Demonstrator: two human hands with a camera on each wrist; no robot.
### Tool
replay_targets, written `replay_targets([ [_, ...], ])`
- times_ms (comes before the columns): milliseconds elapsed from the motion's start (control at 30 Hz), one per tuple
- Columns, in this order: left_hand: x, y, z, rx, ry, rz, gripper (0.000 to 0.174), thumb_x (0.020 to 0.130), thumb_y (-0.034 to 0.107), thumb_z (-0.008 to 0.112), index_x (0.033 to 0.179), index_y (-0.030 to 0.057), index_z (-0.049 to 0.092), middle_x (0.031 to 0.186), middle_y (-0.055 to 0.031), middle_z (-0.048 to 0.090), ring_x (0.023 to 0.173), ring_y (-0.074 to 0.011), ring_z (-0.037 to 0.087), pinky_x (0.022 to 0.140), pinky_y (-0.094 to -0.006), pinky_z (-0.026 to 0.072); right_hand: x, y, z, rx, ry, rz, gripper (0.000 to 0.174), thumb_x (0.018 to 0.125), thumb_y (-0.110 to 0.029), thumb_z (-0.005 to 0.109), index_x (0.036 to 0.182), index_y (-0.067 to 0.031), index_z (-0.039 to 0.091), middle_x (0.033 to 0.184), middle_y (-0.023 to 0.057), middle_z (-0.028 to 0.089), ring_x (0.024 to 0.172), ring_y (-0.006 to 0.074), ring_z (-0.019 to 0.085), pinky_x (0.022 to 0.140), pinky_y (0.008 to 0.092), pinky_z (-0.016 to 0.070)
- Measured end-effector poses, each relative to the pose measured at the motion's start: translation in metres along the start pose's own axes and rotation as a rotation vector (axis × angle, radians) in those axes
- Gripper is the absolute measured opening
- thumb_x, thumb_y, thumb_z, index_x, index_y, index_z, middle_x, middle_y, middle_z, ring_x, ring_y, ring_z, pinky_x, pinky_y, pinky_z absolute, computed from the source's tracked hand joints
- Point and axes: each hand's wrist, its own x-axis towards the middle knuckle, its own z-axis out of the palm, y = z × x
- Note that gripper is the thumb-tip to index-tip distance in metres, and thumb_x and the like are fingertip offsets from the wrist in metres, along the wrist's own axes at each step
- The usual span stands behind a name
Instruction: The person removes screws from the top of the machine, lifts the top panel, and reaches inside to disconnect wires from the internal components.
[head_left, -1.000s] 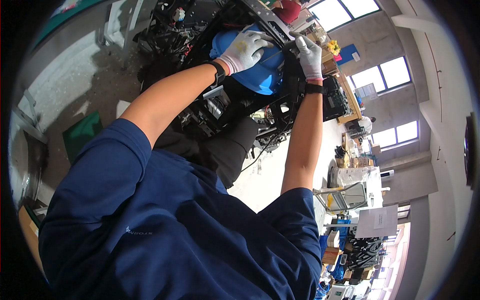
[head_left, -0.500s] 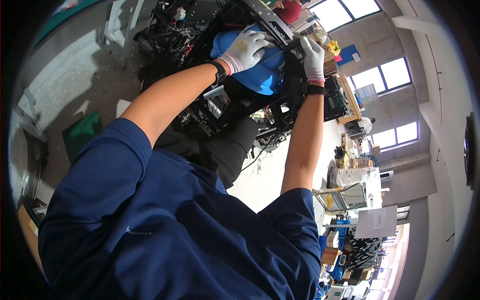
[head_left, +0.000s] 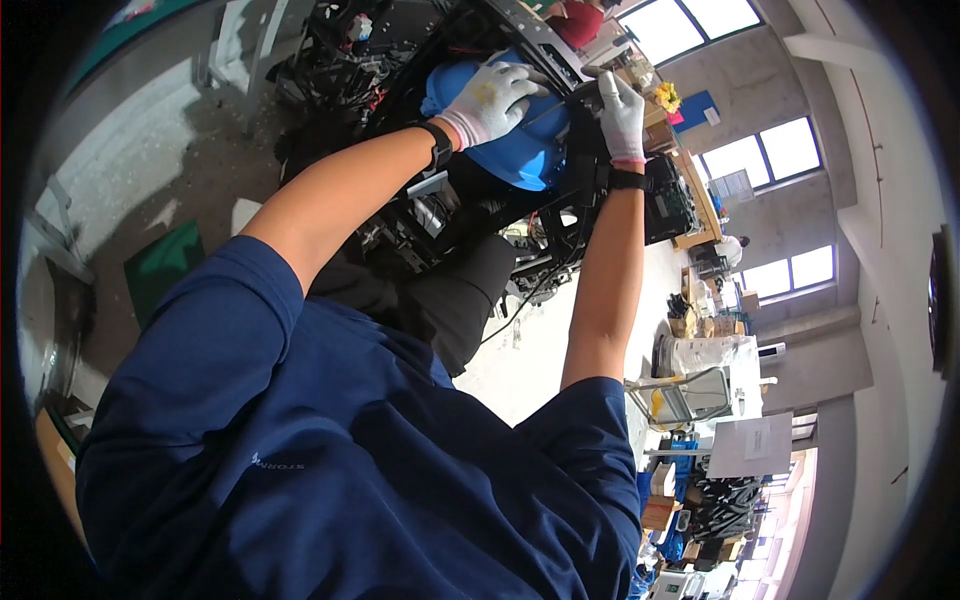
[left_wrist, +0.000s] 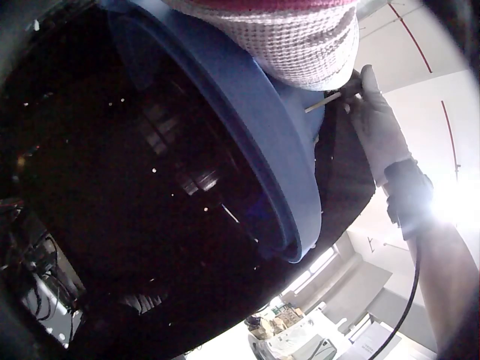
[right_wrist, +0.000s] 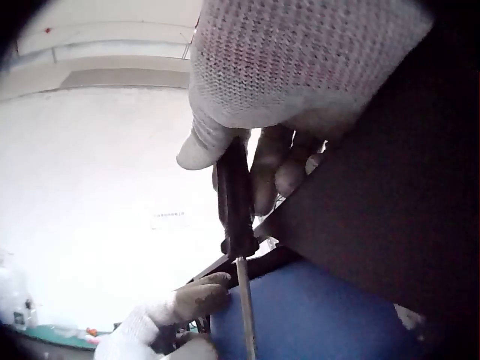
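In the head view my gloved left hand (head_left: 490, 100) rests on a rounded blue plastic part (head_left: 525, 162), its fingers extended over the surface and the thumb set apart. My right hand (head_left: 622, 115), also in a white knit glove, holds a screwdriver. Close up in the right wrist view, thumb and fingers pinch the black handle of the screwdriver (right_wrist: 237, 199). Its metal shaft runs down in front of the blue part; the tip is out of that frame. From the left wrist, the blue part's curved rim (left_wrist: 289, 187) shows below the glove cuff.
A black frame (head_left: 530, 30) surrounds the blue part, with wiring and metal parts beside it. A black cable (head_left: 515, 312) hangs near my knee. A person in red (head_left: 575, 22) is just beyond the frame. Shelves and boxes stand further right.
My right hand has shifted slightly right, then partly back, and its fingers have changed position on the screwdriver handle. The left hand and the blue part have stayed in place.
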Motion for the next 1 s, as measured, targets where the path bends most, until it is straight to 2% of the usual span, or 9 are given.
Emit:
replay_targets([
  [100,0.001,0.002,-0.004,-0.004,0.009,0.015,0.026,0.075,0.008,0.065,0.099,0.0161,0.069,0.106,-0.0033,0.064,0.104,-0.0272,0.059,0.093,-0.0427,0.0454,0.000,-0.008,-0.001,0.167,-0.097,-0.035,0.030,0.095,-0.024,0.060,0.105,0.0017,0.071,0.081,0.0009,0.067,0.064,0.0042,0.055,0.055,0.0206,0.0431],
  [200,0.001,-0.001,-0.001,0.007,0.008,0.021,0.026,0.075,0.007,0.065,0.099,0.0161,0.069,0.106,-0.0036,0.064,0.104,-0.0272,0.059,0.092,-0.0420,0.0459,0.004,0.007,-0.006,0.223,-0.098,-0.005,0.030,0.094,-0.024,0.062,0.104,0.0023,0.072,0.079,0.0005,0.067,0.066,0.0039,0.055,0.057,0.0209,0.0430],
  [400,-0.001,-0.003,0.003,-0.003,0.029,0.022,0.026,0.075,0.006,0.064,0.098,0.0164,0.069,0.110,-0.0034,0.065,0.106,-0.0261,0.059,0.093,-0.0408,0.0459,0.004,0.014,-0.004,0.001,-0.020,-0.010,0.030,0.091,-0.027,0.067,0.099,0.0017,0.072,0.074,-0.0014,0.066,0.063,0.0036,0.053,0.054,0.0205,0.0412],
  [500,-0.001,-0.003,0.002,-0.017,0.039,0.034,0.026,0.075,0.005,0.064,0.098,0.0163,0.069,0.111,-0.0032,0.065,0.106,-0.0253,0.059,0.093,-0.0407,0.0459,0.004,0.015,-0.003,0.086,0.003,0.063,0.026,0.089,-0.026,0.071,0.094,-0.0001,0.073,0.072,-0.0028,0.064,0.060,0.0028,0.052,0.052,0.0197,0.0410],
  [633,0.000,-0.003,0.002,-0.020,0.035,0.042,0.026,0.074,0.005,0.064,0.097,0.0160,0.069,0.111,-0.0024,0.066,0.107,-0.0246,0.059,0.094,-0.0407,0.0456,0.004,0.015,-0.002,0.076,0.015,0.057,0.023,0.088,-0.024,0.072,0.090,-0.0012,0.072,0.071,-0.0037,0.064,0.059,0.0021,0.052,0.052,0.0188,0.0413],
  [733,0.001,-0.002,0.001,-0.033,0.031,0.025,0.026,0.074,0.005,0.064,0.097,0.0159,0.069,0.111,-0.0022,0.065,0.107,-0.0249,0.059,0.095,-0.0407,0.0453,0.003,0.011,0.001,0.137,0.004,0.057,0.025,0.088,-0.024,0.072,0.096,-0.0010,0.073,0.075,-0.0033,0.065,0.061,0.0025,0.054,0.053,0.0183,0.0425],
  [800,0.001,0.001,-0.001,-0.021,0.035,0.026,0.026,0.074,0.005,0.064,0.098,0.0158,0.069,0.111,-0.0024,0.065,0.107,-0.0251,0.059,0.095,-0.0409,0.0452,0.000,0.001,0.001,0.091,-0.017,-0.011,0.026,0.088,-0.023,0.072,0.104,-0.0019,0.072,0.080,-0.0028,0.067,0.063,0.0028,0.055,0.055,0.0182,0.0430],
  [933,0.001,0.000,-0.001,-0.028,0.029,0.023,0.026,0.075,0.006,0.064,0.098,0.0158,0.069,0.111,-0.0027,0.065,0.106,-0.0256,0.059,0.095,-0.0415,0.0448,0.000,0.000,0.002,0.128,-0.018,0.015,0.027,0.089,-0.020,0.070,0.110,-0.0032,0.072,0.084,-0.0023,0.068,0.066,0.0031,0.056,0.057,0.0184,0.0437],
  [1000,0.001,0.000,-0.002,-0.036,0.019,0.016,0.025,0.075,0.006,0.064,0.098,0.0158,0.069,0.111,-0.0028,0.065,0.106,-0.0258,0.059,0.095,-0.0417,0.0446,0.003,0.006,-0.002,-0.004,-0.050,0.015,0.026,0.089,-0.017,0.068,0.111,-0.0033,0.071,0.087,-0.0011,0.069,0.069,0.0034,0.058,0.060,0.0187,0.0465],
])
